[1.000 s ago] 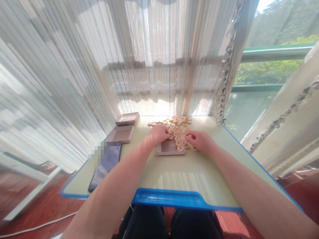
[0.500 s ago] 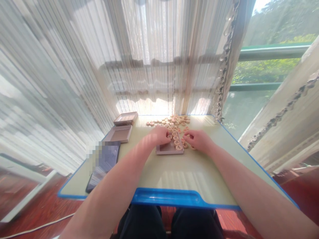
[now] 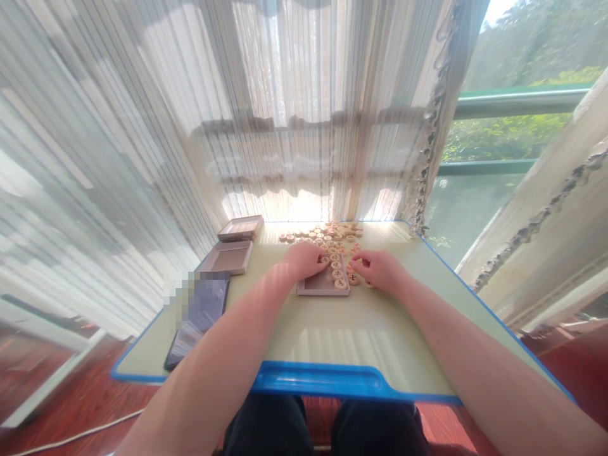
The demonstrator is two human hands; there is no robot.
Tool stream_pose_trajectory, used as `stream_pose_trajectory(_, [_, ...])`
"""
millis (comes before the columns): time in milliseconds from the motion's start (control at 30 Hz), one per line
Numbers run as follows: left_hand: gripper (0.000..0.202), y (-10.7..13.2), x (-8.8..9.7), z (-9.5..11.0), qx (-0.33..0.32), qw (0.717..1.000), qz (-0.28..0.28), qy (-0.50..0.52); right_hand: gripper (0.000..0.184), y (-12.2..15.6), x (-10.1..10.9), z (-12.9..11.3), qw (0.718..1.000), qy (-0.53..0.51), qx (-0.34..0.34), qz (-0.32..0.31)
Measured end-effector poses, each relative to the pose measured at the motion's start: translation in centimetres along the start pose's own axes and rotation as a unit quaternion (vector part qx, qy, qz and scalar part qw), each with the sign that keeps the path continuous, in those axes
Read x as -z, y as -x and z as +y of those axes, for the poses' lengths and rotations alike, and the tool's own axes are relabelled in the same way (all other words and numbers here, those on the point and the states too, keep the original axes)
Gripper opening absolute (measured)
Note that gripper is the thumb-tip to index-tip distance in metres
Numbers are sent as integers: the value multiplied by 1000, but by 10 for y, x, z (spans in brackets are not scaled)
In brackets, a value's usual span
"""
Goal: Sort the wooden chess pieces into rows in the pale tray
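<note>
Xiangqi pieces (image 3: 337, 274), four of them in a column, lie along the right wall of a shallow cardboard tray (image 3: 323, 292), with one more disc (image 3: 325, 260) beside the column's far end. The left hand (image 3: 304, 259) reaches over the tray's left wall, its fingertips at that disc; whether they pinch it I cannot tell. The right hand (image 3: 377, 268) is curled just outside the right wall, near a loose 士 piece (image 3: 352, 278) (any disc between its fingertips is hidden). Beyond the tray spreads a jumble of loose discs (image 3: 337, 231). Two more trays sit at the left, a nearer one (image 3: 229, 258) and a farther one (image 3: 241, 225). Compared with half a second ago, the left thumb covers less of its disc; the column is unchanged.
</note>
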State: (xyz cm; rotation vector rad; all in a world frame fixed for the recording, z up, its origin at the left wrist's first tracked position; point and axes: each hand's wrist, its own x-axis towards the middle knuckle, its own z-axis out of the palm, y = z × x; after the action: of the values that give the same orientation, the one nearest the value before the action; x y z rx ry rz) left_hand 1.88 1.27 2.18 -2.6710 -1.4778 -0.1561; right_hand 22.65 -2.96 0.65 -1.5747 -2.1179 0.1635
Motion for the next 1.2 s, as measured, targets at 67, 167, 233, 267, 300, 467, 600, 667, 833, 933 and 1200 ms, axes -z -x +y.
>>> stream_pose_trajectory(67, [35, 0, 0, 0, -7, 1000, 3, 0, 30, 0, 0, 0, 1000, -1, -2, 0])
stream_pose_trajectory(167, [35, 1, 0, -1, -10, 1000, 8, 0, 30, 0, 1, 1, 1000, -4, 1, 5])
stream_pose_trajectory(233, [35, 1, 0, -1, -14, 1000, 9, 2, 30, 1, 1, 2, 1000, -5, 2, 9])
stream_pose_trajectory(267, [36, 0, 0, -1, -16, 1000, 11, 2, 30, 1, 1, 2, 1000, -5, 2, 10])
stream_pose_trajectory(300, [36, 0, -1, -2, -18, 1000, 12, 2, 32, 1, 1, 3, 1000, -8, 2, 9])
stream_pose_trajectory(467, [39, -1, -2, -2, -23, 1000, 9, -6, 56, 0, 2, 4, 998, -62, -12, 8])
stream_pose_trajectory(600, [37, 0, -1, -2, -16, 1000, 4, 3, 63, 0, 3, 5, 997, -73, -19, 14])
stream_pose_trajectory(667, [37, 1, -1, -2, -14, 1000, 2, 10, 63, 0, 3, 5, 997, -72, -18, 13])
stream_pose_trajectory(833, [33, 2, -2, -1, -21, 1000, 19, 12, 62, 0, 3, 5, 997, -72, -21, 4])
stream_pose_trajectory(933, [27, 3, -2, -1, -26, 999, 25, 5, 62, 0, 3, 5, 997, -76, -28, 2])
stream_pose_trajectory(1200, [24, 2, -1, -1, -22, 999, 25, -4, 62, 0, 3, 4, 997, -70, -22, -5])
